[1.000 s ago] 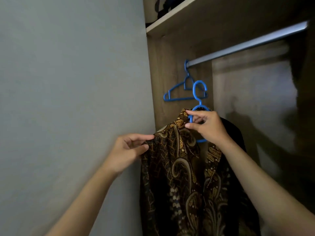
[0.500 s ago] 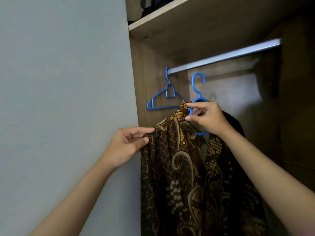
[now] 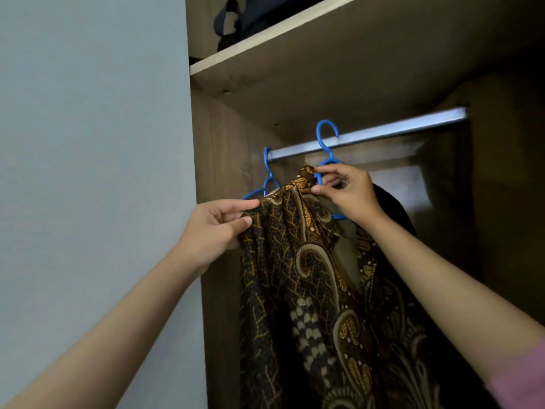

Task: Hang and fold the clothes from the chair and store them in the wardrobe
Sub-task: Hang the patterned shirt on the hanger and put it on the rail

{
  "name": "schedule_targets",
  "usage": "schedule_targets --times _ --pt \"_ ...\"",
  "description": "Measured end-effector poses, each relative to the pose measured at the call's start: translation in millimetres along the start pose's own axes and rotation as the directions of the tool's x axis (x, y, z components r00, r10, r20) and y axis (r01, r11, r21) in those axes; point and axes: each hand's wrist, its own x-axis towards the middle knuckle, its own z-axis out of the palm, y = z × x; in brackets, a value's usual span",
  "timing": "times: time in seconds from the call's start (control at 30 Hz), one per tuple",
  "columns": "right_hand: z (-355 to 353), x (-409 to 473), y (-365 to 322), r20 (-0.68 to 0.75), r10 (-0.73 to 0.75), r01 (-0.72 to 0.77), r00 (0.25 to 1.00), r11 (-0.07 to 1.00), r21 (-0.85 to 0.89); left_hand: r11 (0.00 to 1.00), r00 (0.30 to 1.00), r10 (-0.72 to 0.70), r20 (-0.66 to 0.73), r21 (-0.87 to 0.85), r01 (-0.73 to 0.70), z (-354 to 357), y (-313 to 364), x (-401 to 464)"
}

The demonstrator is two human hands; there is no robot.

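Wood-grain panels made up the wardrobe (image 3: 230, 149), its left side wall standing against a pale grey wall (image 3: 88, 172) that filled the left of the view. Across the top ran a light-edged shelf (image 3: 295, 28), and on it, at the upper left, sat a dark bag (image 3: 236, 22), only partly in view. Beneath the shelf a metal rail (image 3: 383, 132) crossed the compartment, slanting upward to the right in this wide-angle view. Below the rail, in front of the open compartment, was a brown batik shirt (image 3: 295, 290) patterned with gold scrolls and dots; it draped down from the hands and out of the bottom of the view. A darker, black part of cloth (image 3: 395, 208) showed behind the right wrist; whether it belonged to the shirt could not be told. The shirt sat on a blue hanger (image 3: 326, 140), whose hook rose up in front of the rail; whether the hook had caught on the rail could not be told. A second blue hanger (image 3: 267, 184), bare, hung from the rail's left end close to the side wall, just behind the shirt's shoulder. The left hand (image 3: 215, 228) pinched the shirt's left shoulder edge between thumb and fingers. The right hand (image 3: 351, 193) was curled about the hanger's neck just under the hook, its thumb and forefinger nipping the collar there. A pink sleeve (image 3: 522, 379) showed at the lower right corner on the right arm.
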Motion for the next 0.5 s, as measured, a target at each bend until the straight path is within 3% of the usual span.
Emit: schedule_targets --times 0.27,0.5 --pt "-14.2 28.8 19.3 -0.080 0.015 -0.014 0.997 1.000 0.012 0.998 0.995 -0.031 0.093 0.058 0.025 13.0 2.2 49.4" --pt "-24.4 27.4 40.6 -0.068 0.050 -0.052 0.996 0.998 -0.032 0.996 0.980 -0.076 0.186 0.070 0.064 24.8 -8.8 61.1"
